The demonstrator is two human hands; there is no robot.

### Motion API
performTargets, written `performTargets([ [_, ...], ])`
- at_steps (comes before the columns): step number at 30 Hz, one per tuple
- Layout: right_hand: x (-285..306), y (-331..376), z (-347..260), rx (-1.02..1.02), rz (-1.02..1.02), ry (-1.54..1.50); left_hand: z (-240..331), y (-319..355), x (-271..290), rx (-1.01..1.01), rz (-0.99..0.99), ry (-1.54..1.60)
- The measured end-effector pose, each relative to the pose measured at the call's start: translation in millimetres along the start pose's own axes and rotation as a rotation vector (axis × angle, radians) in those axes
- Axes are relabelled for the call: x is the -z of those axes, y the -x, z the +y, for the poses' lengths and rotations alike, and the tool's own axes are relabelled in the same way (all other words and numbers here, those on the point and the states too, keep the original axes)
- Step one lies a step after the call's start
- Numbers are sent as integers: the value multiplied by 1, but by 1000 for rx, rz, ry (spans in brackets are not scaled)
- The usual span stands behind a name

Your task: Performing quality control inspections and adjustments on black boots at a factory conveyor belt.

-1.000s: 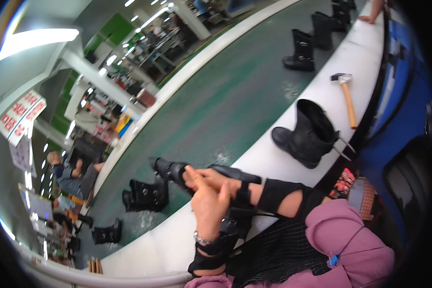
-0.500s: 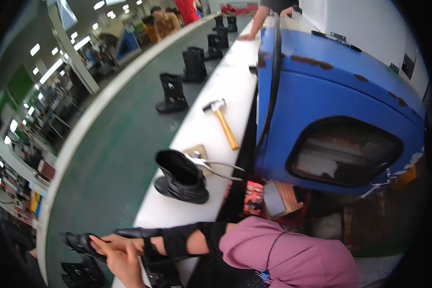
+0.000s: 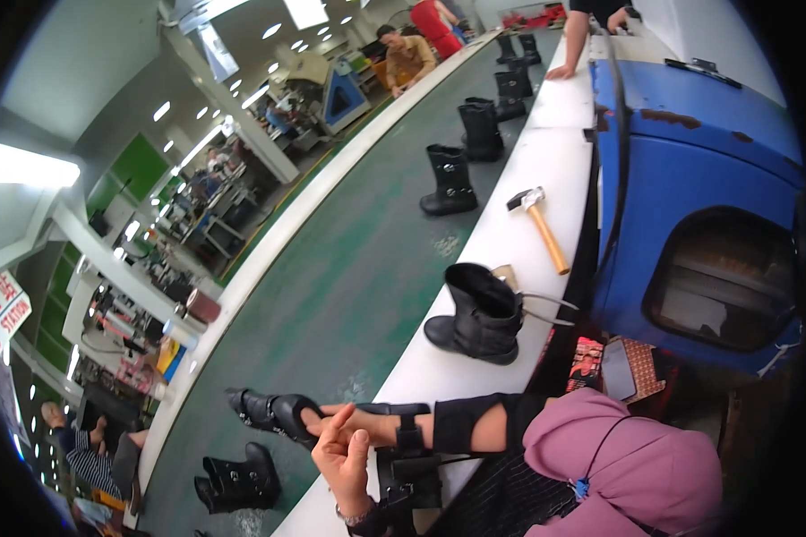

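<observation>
My right hand (image 3: 342,422) reaches in from the right under a pink sleeve and black arm cover. It holds a black buckled boot (image 3: 264,412) lying sideways over the green belt, its fingers partly hidden at the boot's opening. In front of that wrist is my left hand (image 3: 342,467), empty, its index finger and thumb apart. Below the held boot another black boot (image 3: 242,479) lies on the belt. Beneath my arms a buckled black boot (image 3: 412,483) is partly covered. A single black boot (image 3: 479,318) stands upright on the white ledge.
A hammer (image 3: 542,233) with a wooden handle lies on the white ledge (image 3: 546,170). Several black boots stand along the belt (image 3: 331,268). To the right is a blue machine (image 3: 690,170) with a dark window. Another person's hand (image 3: 560,72) rests on the far ledge.
The view has swung left, so the scene sits farther right. My left index finger, stretched toward the held boot before, now points upward. The right hand still holds that boot.
</observation>
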State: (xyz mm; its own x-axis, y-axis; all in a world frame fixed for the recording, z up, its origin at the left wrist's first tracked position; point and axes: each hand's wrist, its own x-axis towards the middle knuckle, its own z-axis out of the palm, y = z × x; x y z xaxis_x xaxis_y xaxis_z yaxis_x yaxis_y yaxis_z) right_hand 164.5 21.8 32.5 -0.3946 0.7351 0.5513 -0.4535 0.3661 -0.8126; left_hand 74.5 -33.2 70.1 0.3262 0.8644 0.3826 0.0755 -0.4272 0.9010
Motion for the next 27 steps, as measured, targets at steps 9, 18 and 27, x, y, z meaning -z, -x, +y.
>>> performTargets([
  [9, -5, -8, 2, -351, 188, -342, -2, -1, 16, 98, -161, 279],
  [18, 16, -1, 8, -202, 144, -274, -12, -6, 30, 210, -334, 401],
  [27, 11, -7, -9, -300, 155, -485, -20, -5, 33, 235, -367, 502],
])
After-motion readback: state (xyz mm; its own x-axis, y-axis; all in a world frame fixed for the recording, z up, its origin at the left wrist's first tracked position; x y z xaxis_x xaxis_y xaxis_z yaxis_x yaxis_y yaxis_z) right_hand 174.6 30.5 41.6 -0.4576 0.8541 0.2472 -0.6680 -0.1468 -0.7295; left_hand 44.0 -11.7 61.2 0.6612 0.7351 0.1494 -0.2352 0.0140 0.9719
